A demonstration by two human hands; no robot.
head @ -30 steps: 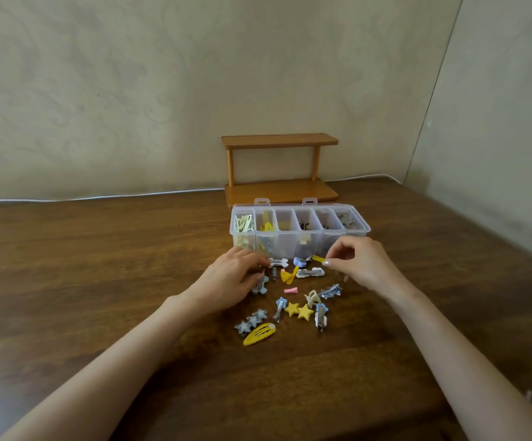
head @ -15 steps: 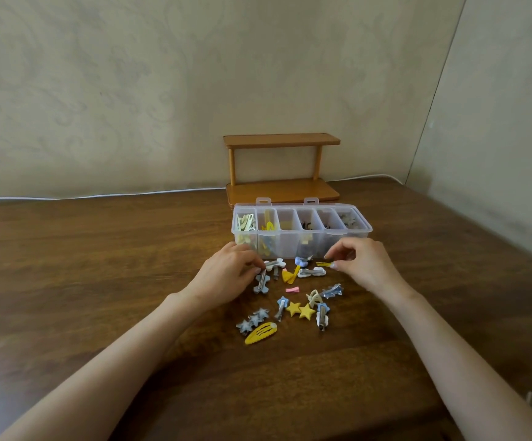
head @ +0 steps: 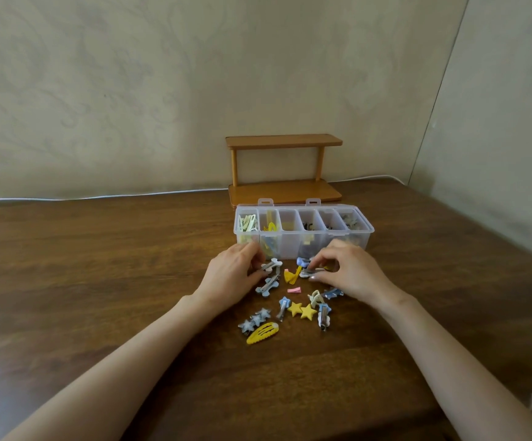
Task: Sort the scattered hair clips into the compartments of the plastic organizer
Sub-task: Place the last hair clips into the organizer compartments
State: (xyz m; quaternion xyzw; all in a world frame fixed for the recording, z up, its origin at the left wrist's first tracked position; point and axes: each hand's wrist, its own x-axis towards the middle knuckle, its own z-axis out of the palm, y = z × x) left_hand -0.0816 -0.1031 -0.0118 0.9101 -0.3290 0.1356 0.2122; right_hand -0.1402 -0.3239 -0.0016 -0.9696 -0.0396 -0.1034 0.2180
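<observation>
A clear plastic organizer (head: 290,248) stands open on the brown wooden table (head: 99,281), at 12 o'clock from the scattered hair clips and just beyond both hands. It has six compartments in a row. The leftmost holds pale green clips, the next yellow ones, the fourth dark ones and the rightmost grey ones. What the others hold is too small to tell. The left hand (head: 229,278) lies at 9 o'clock of the pile with its fingers curled down. Its fingertips are against the near end of a white bone-shaped clip (head: 272,264), but whether they actually grip it is hidden. At 6 o'clock of that clip, beside the same hand, lies a blue-grey bone-shaped clip (head: 268,285). The right hand (head: 353,275) sits at 3 o'clock of the pile, thumb and forefinger closed in a pinch on a pale metal clip (head: 309,272), with its other fingers bent above. A bit of yellow shows under this hand. Between the hands are a yellow clip (head: 291,276) and a small pink clip (head: 294,290). Towards 6 o'clock lie a yellow double-star clip (head: 302,310), a cream bow clip (head: 316,297), a grey star clip (head: 255,319) and a yellow snap clip (head: 262,333), which is nearest the viewer. At 12 o'clock behind the organizer, against the wall, stands a small wooden shelf (head: 285,167).
</observation>
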